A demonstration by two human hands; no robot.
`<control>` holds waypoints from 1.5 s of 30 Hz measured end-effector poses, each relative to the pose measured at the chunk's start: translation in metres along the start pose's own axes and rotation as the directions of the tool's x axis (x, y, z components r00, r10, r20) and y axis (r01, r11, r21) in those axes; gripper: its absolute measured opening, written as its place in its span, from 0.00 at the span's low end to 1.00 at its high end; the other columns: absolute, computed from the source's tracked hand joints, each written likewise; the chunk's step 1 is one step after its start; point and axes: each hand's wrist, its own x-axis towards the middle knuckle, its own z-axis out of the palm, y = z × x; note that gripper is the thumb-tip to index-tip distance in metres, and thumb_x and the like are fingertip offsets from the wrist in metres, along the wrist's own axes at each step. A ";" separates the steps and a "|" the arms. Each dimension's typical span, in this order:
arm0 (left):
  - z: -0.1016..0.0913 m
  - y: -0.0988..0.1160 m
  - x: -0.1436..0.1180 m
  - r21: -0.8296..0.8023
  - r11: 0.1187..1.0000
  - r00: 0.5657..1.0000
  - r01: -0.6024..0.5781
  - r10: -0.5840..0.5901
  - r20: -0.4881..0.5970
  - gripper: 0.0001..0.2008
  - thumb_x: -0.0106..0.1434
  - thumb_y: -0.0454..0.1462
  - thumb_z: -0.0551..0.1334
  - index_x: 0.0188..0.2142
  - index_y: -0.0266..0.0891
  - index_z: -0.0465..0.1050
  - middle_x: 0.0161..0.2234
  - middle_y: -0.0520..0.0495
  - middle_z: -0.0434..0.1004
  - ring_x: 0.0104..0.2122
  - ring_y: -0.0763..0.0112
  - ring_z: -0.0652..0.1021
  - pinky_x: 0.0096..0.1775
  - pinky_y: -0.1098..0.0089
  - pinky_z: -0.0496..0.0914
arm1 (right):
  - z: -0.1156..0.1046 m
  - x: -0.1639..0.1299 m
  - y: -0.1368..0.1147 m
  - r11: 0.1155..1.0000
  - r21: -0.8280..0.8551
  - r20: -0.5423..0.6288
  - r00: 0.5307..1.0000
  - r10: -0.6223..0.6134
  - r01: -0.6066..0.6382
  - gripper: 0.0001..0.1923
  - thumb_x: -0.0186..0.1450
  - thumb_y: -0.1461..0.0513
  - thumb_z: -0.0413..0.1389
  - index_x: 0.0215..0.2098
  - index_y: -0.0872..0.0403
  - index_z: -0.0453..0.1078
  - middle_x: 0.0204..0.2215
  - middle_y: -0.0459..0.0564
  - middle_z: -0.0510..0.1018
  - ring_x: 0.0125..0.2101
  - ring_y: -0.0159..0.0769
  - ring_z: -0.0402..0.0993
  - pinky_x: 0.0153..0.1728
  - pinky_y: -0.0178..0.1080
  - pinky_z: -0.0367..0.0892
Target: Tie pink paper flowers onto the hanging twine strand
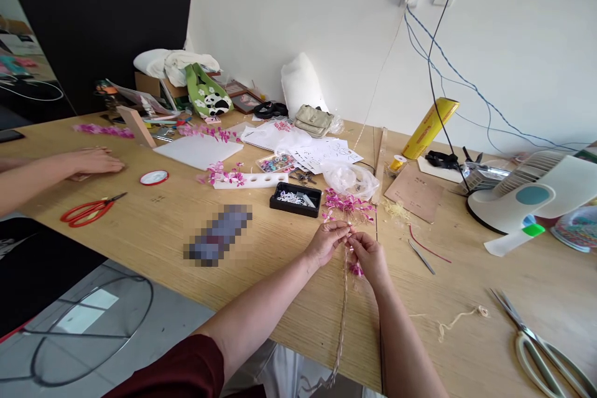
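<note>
My left hand [328, 241] and my right hand [370, 259] meet over the table, with fingertips pinched together on a pale braided cord [344, 305]. Below the hands the braid runs toward me and hangs over the table's near edge, its loose ends frayed. Just beyond my fingers lies a bunch of pink artificial flowers [347, 202], and more pink petals [356, 269] show under my right hand. The exact spot between the fingertips is too small to make out.
A black tray [295, 199] of small white pieces sits left of the flowers. Large scissors [536, 339] lie at right, near tweezers [422, 257] and a white fan [522, 193]. Red-handled scissors [91, 210] lie near another person's hands [96, 161].
</note>
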 end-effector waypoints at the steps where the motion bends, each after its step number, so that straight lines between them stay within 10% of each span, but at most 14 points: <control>1: 0.000 0.001 0.000 -0.007 1.000 1.000 0.003 -0.003 -0.002 0.08 0.49 0.37 0.66 0.28 0.33 0.75 0.28 0.48 0.72 0.25 0.79 0.67 0.30 0.74 0.59 | 0.000 -0.001 -0.002 1.000 -0.026 -0.006 1.000 -0.011 0.011 0.12 0.59 0.53 0.52 0.27 0.53 0.65 0.12 0.39 0.65 0.10 0.26 0.58 0.12 0.29 0.54; 14: 0.004 0.007 -0.003 0.220 0.962 0.986 -0.162 0.165 0.002 0.09 0.52 0.40 0.63 0.25 0.33 0.74 0.25 0.48 0.70 0.28 0.75 0.69 0.35 0.72 0.62 | -0.020 0.000 -0.013 0.810 -0.556 -0.075 0.958 -0.276 0.190 0.09 0.60 0.58 0.49 0.28 0.52 0.68 0.23 0.46 0.75 0.23 0.32 0.70 0.26 0.32 0.61; 21: 0.004 0.004 -0.003 0.423 0.879 0.975 -0.221 0.211 0.072 0.09 0.53 0.40 0.62 0.26 0.35 0.75 0.25 0.49 0.70 0.27 0.74 0.68 0.32 0.72 0.62 | -0.017 -0.004 -0.018 0.916 -0.311 -0.141 0.940 -0.309 0.255 0.14 0.58 0.56 0.54 0.41 0.52 0.67 0.30 0.48 0.74 0.22 0.29 0.67 0.23 0.33 0.63; 34: -0.002 0.002 -0.003 0.578 0.766 0.959 -0.282 0.213 0.186 0.09 0.54 0.41 0.62 0.30 0.38 0.77 0.28 0.47 0.73 0.30 0.71 0.70 0.35 0.71 0.62 | -0.020 -0.007 -0.028 0.814 -0.401 -0.062 0.874 -0.482 0.420 0.07 0.61 0.62 0.51 0.33 0.52 0.71 0.31 0.50 0.74 0.32 0.34 0.71 0.34 0.36 0.66; 45: -0.002 -0.004 -0.004 0.317 0.944 0.996 -0.088 0.074 0.055 0.10 0.51 0.40 0.64 0.28 0.33 0.76 0.23 0.50 0.70 0.25 0.77 0.66 0.30 0.74 0.59 | -0.037 -0.012 -0.038 0.875 -0.405 -0.173 0.917 -0.359 0.266 0.10 0.59 0.57 0.52 0.34 0.53 0.70 0.30 0.49 0.75 0.24 0.31 0.68 0.28 0.35 0.64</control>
